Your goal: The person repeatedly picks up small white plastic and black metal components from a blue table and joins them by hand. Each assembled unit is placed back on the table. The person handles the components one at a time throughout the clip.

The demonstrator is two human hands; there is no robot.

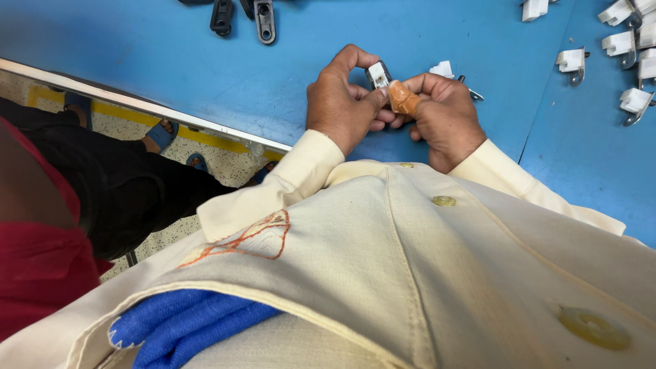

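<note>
1. Fingers of the left hand [342,102] and right hand [443,113] pinched a small white-and-dark clip part [378,74] between them; a wrapped right fingertip [403,100] pressed below it.
2. Seemingly mid-assembly; next called for firm, aligned pressure; loose white clips [632,101] lay well right of the fingers on the blue table [205,75].

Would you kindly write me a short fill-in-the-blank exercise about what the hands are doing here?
1. Both hands hold a small white and black part above a table coloured ____.
2. The right hand has a thumb wrapped in ____ tape.
3. The left hand comes out of a ____ sleeve.
4. Loose white clips lie at the table's far ____ side.

Missing words: blue; orange; cream; right
</note>
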